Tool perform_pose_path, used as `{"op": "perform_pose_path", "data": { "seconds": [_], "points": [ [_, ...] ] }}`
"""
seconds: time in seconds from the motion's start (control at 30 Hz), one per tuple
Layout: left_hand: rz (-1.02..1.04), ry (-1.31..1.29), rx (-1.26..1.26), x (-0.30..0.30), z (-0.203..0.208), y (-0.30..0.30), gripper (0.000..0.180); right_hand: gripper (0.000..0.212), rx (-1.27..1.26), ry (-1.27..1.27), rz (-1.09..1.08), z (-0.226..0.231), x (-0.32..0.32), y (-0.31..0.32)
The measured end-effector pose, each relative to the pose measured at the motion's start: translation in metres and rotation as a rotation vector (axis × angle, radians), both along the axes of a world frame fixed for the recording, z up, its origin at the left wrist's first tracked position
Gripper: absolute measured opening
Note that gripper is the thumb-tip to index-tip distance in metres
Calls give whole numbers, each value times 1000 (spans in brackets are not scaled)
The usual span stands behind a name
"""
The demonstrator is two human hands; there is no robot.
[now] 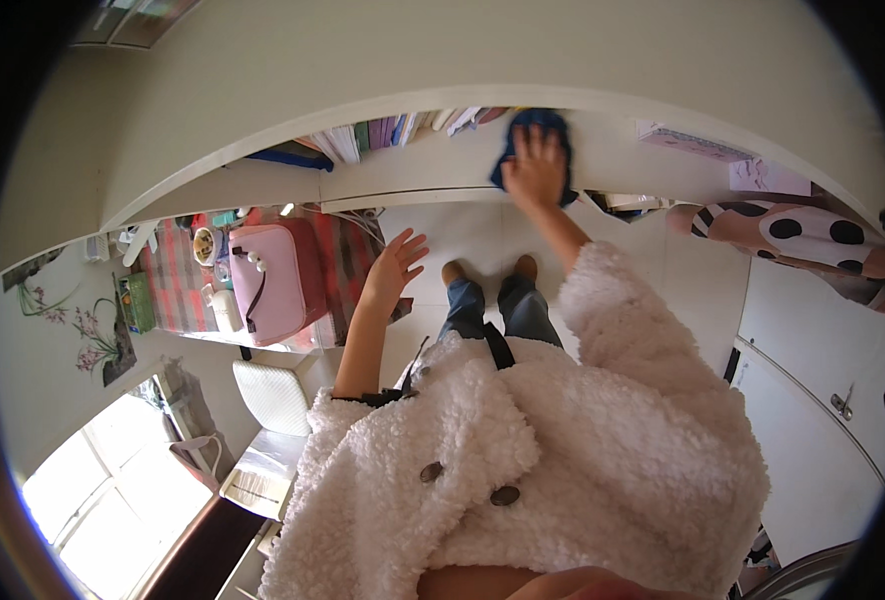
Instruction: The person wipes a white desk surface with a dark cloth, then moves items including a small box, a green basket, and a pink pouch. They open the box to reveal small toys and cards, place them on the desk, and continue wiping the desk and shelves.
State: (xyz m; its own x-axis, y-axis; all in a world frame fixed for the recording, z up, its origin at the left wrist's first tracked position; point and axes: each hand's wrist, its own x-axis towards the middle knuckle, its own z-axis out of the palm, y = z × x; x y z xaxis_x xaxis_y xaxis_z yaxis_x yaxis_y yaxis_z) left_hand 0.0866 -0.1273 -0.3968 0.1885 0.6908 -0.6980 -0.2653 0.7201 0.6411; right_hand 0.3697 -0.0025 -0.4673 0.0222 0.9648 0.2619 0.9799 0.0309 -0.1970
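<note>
My right hand (pixel 535 172) reaches forward onto a white shelf (pixel 603 150). It lies over a dark blue cloth (pixel 565 128), fingers spread on top of it. The cloth rests on the shelf surface and is slightly blurred. What lies beneath the palm is hidden. To the left, my left hand (pixel 395 266) hangs in the air with its fingers apart and nothing in them. The nearest thing to it is a pink case (pixel 268 280) with a dark handle, on a red plaid tablecloth (pixel 178 290).
A row of books (pixel 383 132) stands on the shelf left of the cloth. Pink patterned boxes (pixel 693 142) sit on its right. An upper white panel (pixel 483 60) overhangs the shelf. A white chair (pixel 271 398) stands at left, a white door (pixel 813 360) at right.
</note>
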Motion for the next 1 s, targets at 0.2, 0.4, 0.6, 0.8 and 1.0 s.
{"op": "perform_pose_path", "data": {
  "seconds": [0.2, 0.4, 0.6, 0.8, 1.0],
  "points": [
    [-163, 143, 32, 15, 17, 10, 53, 52, 79, 130, 124, -7, -69, -1],
    [-128, 144, 72, 5, 24, 21, 52, 53, 16, 113, 233, -3, 63, 0],
    [-78, 174, 86, -14, 26, 4, 49, 55, 21, -72, -295, -14, 72, -12],
    [43, 195, 65, -60, 22, -17, 45, 57, -30, -72, 101, -11, -58, -18],
    [147, 178, 45, -104, 27, -29, 43, 56, -35, 22, 551, 3, -147, -20]
  ]
}}
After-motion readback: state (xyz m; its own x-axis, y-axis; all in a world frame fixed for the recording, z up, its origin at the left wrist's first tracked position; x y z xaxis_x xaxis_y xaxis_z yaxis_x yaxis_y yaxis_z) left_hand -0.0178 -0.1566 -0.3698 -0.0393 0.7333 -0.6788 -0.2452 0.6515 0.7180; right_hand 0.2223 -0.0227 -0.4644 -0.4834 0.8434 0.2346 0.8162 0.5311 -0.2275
